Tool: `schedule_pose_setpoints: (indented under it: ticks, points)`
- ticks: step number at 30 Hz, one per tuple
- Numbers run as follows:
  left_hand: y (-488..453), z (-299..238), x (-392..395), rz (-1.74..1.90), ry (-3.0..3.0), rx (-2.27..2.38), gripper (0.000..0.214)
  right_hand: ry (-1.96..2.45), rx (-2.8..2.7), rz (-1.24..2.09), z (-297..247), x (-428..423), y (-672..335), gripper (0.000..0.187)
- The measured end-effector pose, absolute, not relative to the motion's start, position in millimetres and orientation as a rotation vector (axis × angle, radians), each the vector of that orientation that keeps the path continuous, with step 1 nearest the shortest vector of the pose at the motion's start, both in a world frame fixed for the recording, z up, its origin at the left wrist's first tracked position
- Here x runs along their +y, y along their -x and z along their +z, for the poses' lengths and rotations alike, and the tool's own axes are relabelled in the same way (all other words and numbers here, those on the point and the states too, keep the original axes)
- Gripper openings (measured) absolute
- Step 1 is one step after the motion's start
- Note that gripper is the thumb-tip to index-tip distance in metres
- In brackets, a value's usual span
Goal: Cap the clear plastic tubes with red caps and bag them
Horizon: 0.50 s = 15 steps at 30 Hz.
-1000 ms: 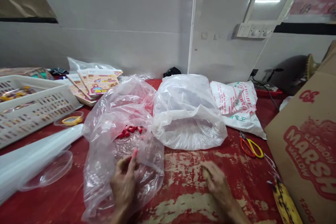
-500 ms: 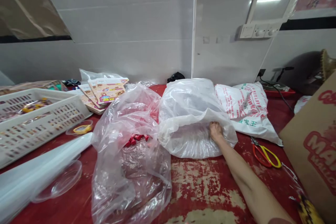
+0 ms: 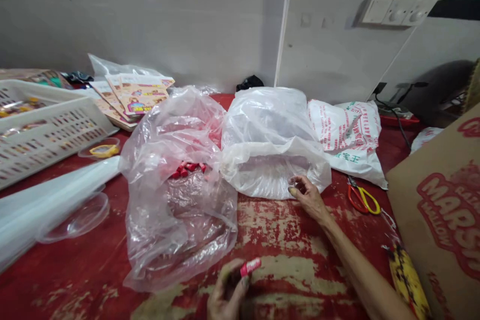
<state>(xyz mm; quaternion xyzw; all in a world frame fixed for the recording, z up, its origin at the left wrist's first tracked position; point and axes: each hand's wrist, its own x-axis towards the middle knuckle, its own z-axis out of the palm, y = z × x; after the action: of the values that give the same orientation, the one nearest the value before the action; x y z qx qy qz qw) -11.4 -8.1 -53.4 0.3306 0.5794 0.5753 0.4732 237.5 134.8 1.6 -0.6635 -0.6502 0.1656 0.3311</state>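
The left hand (image 3: 226, 290) now holds a small red-and-white piece (image 3: 250, 267).

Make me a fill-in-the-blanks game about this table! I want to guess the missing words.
The piece in the left hand is ____.
The scissors have red and ____ handles.
The box is made of ____.
More red pieces lie inside a clear plastic ____.

Missing words: red, yellow, cardboard, bag.

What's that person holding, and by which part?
The left hand pinches a small red piece by its near end; the right hand looks empty.
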Motion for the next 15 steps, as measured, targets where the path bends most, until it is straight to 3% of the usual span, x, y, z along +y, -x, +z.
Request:
schedule_pose_setpoints:
  ticks: [5,15]
  points:
    - [-3.4,-22.8,3.5,1.269,-0.642,1.239,0.038,1.297,-1.319,0.920,0.4,60.2,-211.5,0.032]
    - [-18.1,-13.7,-8.1,1.241,-0.675,1.157,0.031,1.315,-1.890,0.791,-4.4,-10.4,-214.7,0.039]
